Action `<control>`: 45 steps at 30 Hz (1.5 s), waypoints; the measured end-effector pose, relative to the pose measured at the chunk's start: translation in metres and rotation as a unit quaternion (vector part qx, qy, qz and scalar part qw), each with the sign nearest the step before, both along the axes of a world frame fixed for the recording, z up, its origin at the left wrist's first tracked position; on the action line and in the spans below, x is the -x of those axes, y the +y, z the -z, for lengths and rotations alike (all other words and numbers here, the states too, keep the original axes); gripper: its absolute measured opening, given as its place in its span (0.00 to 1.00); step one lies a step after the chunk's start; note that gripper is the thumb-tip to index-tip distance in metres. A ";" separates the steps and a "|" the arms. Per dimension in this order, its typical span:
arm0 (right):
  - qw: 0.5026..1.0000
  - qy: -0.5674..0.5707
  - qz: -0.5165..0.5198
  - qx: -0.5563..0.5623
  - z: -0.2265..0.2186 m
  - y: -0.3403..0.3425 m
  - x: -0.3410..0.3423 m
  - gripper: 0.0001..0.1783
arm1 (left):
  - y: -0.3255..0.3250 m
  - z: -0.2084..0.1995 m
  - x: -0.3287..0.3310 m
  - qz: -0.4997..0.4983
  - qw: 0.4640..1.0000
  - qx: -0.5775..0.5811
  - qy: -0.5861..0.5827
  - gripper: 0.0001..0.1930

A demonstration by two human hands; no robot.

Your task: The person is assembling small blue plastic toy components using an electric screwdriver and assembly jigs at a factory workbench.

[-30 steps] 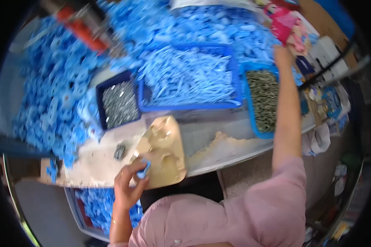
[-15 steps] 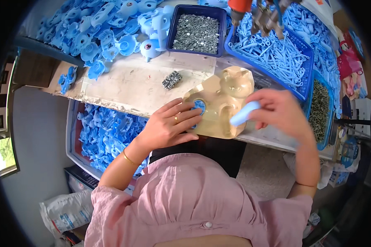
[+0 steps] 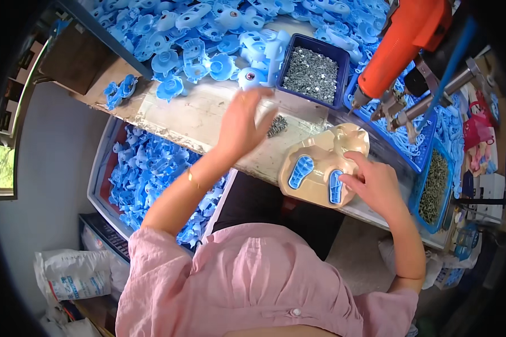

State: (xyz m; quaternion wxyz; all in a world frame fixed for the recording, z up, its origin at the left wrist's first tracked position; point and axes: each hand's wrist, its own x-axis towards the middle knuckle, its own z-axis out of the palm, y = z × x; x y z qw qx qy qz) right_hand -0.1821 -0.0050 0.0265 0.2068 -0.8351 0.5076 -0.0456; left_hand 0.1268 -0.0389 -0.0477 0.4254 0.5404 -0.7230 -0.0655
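Observation:
A tan moulded jig point(image 3: 323, 135) with rounded hollows lies at the table's front edge. Two foot-shaped blue plastic pieces sit in its recesses, ribbed side up: a left piece point(image 3: 302, 171) and a right piece point(image 3: 335, 188). My right hand point(image 3: 376, 182) rests over the jig's right side. Its thumb touches the right piece, and its forefinger lies on the jig just above; no object shows between them. My left hand point(image 3: 243, 123) is raised over the table, blurred, thumb and fingers apart and nothing visible in it. It partly hides a small heap of metal bits point(image 3: 277, 126).
An orange power tool point(image 3: 402, 48) on a metal stand hangs at the right. Behind stand a navy basket point(image 3: 343, 92) of small metal parts and heaped blue shells point(image 3: 222, 67). A blue tray point(image 3: 433, 224) of screws is at right, a bin point(image 3: 101, 163) of blue parts below left.
The right hand has set the blue piece it held into the jig's right recess. My left hand has left the jig and moved up toward the shells. The view has shifted, showing more of the tool.

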 end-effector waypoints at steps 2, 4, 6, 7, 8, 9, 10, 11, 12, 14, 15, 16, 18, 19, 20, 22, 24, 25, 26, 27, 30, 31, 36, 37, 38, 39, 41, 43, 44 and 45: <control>0.999 -0.043 -0.003 -0.013 0.002 0.000 -0.003 0.21 | -0.043 0.012 -0.012 -0.088 0.993 -0.025 0.080 0.13; 0.999 -0.046 -0.012 -0.023 0.005 0.003 -0.008 0.19 | -0.073 0.008 -0.012 -0.085 0.993 -0.065 0.059 0.14; 0.998 -0.050 -0.023 -0.036 0.004 0.005 -0.010 0.17 | -0.089 0.010 -0.015 -0.084 0.990 -0.108 0.035 0.14; 0.997 -0.058 -0.007 -0.044 0.003 0.005 -0.012 0.16 | -0.094 0.014 -0.018 -0.092 0.990 -0.078 0.067 0.14; 0.996 -0.065 0.013 -0.054 0.002 0.007 -0.011 0.15 | -0.096 0.013 -0.016 -0.096 0.989 -0.051 0.098 0.13; 0.996 -0.064 0.017 -0.054 0.003 0.007 -0.009 0.15 | -0.098 0.011 -0.018 -0.092 0.989 -0.052 0.099 0.13; 0.994 -0.088 0.018 -0.067 0.006 0.006 -0.006 0.15 | -0.100 0.008 -0.024 -0.082 0.974 -0.027 0.209 0.13; 0.990 -0.111 0.023 -0.081 0.007 0.006 -0.003 0.14 | -0.100 0.000 -0.024 -0.068 0.946 -0.005 0.317 0.12; 0.990 -0.111 0.030 -0.084 0.009 0.006 -0.001 0.14 | -0.093 -0.014 -0.020 -0.033 0.909 0.005 0.416 0.11; 0.985 -0.153 0.023 -0.073 0.011 0.005 0.002 0.12 | -0.072 -0.039 -0.022 -0.028 0.942 0.106 0.317 0.07; 0.983 -0.155 0.047 -0.087 0.007 0.006 0.002 0.11 | -0.056 -0.047 -0.025 -0.029 0.969 0.130 0.208 0.05; 0.982 -0.152 0.060 -0.093 0.004 0.008 0.005 0.11 | -0.039 -0.050 -0.023 -0.023 0.983 0.152 0.101 0.05; 0.969 -0.219 0.115 -0.015 -0.002 0.008 0.012 0.10 | -0.004 -0.048 -0.017 0.095 0.980 0.166 -0.052 0.11; 0.969 -0.217 0.119 -0.019 -0.008 0.010 0.015 0.10 | 0.013 -0.040 -0.009 0.147 0.969 0.173 -0.096 0.13; 0.956 -0.246 0.155 0.027 -0.017 0.013 0.019 0.09 | 0.028 -0.033 0.001 0.196 0.957 0.167 -0.132 0.15; 0.940 -0.277 0.190 0.062 -0.023 0.011 0.020 0.09 | 0.050 -0.028 0.025 0.259 0.938 0.121 -0.199 0.17; 0.938 -0.256 0.166 0.165 -0.029 0.016 0.008 0.08 | 0.057 -0.019 0.042 0.271 0.930 0.104 -0.226 0.18; 0.945 -0.237 0.139 0.176 -0.025 0.017 -0.002 0.06 | 0.059 -0.016 0.045 0.272 0.930 0.104 -0.224 0.18; 0.946 -0.237 0.139 0.174 -0.020 0.019 -0.011 0.06 | 0.061 -0.013 0.046 0.269 0.929 0.112 -0.229 0.19; 0.965 -0.204 0.092 0.136 -0.017 0.023 -0.019 0.07 | 0.062 -0.012 0.047 0.269 0.926 0.122 -0.233 0.19; 0.982 -0.153 -0.009 0.113 0.003 0.029 -0.028 0.10 | 0.068 -0.016 0.043 0.238 0.965 0.047 -0.101 0.28; 0.980 -0.135 -0.066 0.127 0.011 0.031 -0.029 0.12 | 0.067 -0.016 0.042 0.241 0.964 0.046 -0.100 0.28; 0.977 -0.095 -0.112 0.152 0.038 0.031 -0.030 0.19 | 0.064 -0.003 0.036 0.215 0.972 -0.099 -0.006 0.39; 0.980 -0.071 -0.113 0.150 0.035 0.032 -0.031 0.21 | 0.064 -0.001 0.036 0.213 0.972 -0.100 -0.005 0.39; 0.982 -0.046 -0.111 0.146 0.035 0.035 -0.031 0.23 | 0.064 0.000 0.036 0.216 0.971 -0.103 -0.001 0.39; 0.982 -0.046 -0.110 0.144 0.034 0.037 -0.032 0.23 | 0.064 0.000 0.036 0.220 0.970 -0.105 0.003 0.39; 0.982 -0.006 -0.093 0.167 0.033 0.041 -0.037 0.26 | 0.065 0.002 0.037 0.219 0.969 -0.112 0.006 0.39; 0.981 0.008 -0.094 0.168 0.030 0.042 -0.042 0.26 | 0.065 0.001 0.039 0.219 0.969 -0.117 0.007 0.38; 0.980 0.021 -0.098 0.169 0.028 0.043 -0.042 0.26 | 0.065 -0.001 0.039 0.220 0.968 -0.120 0.008 0.38; 0.981 0.022 -0.097 0.169 0.027 0.040 -0.040 0.26 | 0.065 -0.001 0.039 0.221 0.967 -0.123 0.009 0.38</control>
